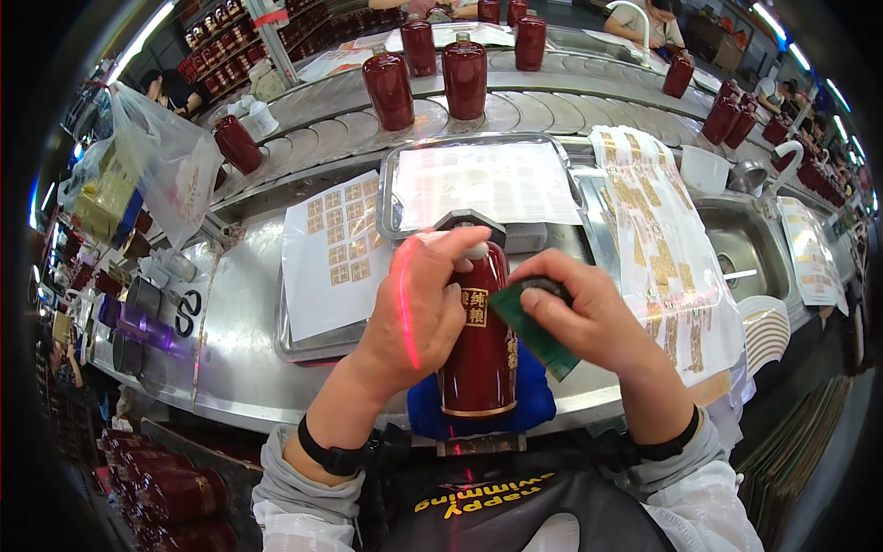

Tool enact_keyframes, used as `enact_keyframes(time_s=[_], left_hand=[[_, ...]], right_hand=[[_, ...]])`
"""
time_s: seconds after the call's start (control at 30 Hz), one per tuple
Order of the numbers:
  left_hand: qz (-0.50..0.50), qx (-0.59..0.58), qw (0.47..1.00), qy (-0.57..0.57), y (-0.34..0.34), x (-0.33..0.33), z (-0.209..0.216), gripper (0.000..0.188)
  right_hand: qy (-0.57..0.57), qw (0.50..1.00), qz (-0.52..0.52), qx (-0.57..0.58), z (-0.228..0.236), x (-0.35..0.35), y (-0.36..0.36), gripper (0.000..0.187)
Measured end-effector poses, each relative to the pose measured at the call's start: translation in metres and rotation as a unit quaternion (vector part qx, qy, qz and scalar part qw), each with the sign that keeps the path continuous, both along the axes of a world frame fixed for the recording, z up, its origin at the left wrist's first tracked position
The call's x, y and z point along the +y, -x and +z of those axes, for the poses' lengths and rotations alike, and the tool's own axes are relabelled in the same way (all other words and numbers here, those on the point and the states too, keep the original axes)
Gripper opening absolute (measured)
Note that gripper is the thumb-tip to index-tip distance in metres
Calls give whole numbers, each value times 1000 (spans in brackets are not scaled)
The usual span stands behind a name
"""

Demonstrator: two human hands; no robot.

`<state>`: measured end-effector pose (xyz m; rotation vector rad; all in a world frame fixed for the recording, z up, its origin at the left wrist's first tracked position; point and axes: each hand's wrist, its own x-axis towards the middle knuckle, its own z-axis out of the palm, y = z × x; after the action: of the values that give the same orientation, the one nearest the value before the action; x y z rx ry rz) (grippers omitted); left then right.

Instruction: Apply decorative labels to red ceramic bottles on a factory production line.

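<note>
A glossy dark-red bottle (480, 363) with gold lettering on its side rests on a folded blue cloth (538, 396) at the near edge of the metal counter. My left hand (418, 294) is closed around the bottle's upper end, fingers curled over the top; a small white bit shows by its fingertips. A red line of light crosses the back of that hand. In my right hand (589, 313) is a flat green scraper (533, 327), pinched by its dark grip, with its blade against or very near the bottle's right side.
Behind the bottle stands a metal tray (391, 198) with a white sheet. Sheets of gold labels (349, 230) lie left and right (653, 248). Beyond runs a conveyor (533, 110) carrying red bottles (464, 78). A sink (736, 244) is at right, black scissors (189, 313) at left.
</note>
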<state>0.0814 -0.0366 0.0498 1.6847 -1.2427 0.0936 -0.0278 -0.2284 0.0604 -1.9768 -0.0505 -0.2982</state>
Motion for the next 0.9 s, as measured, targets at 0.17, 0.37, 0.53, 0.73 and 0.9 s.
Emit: enact_keyframes(time_s=[0.17,0.37,0.53,0.73,0.9], left_hand=[[-38,-213,974,-69,3,-21,13,56],[-33,-266,951,-151,9,-25,21,54],[-27,-256,958,-126,8,-26,20,56],[-15,-124,990,-69,4,-9,17,53],[17,-38,999,-19,-2,7,5,47]], right_hand=[[0,997,-75,22,-6,-10,9,20],[25,997,-72,-1,-10,-12,12,20],[28,998,-49,-16,-6,-11,6,20],[31,999,-6,17,-2,-11,-6,21],[-10,997,42,60,-1,-8,-17,24]])
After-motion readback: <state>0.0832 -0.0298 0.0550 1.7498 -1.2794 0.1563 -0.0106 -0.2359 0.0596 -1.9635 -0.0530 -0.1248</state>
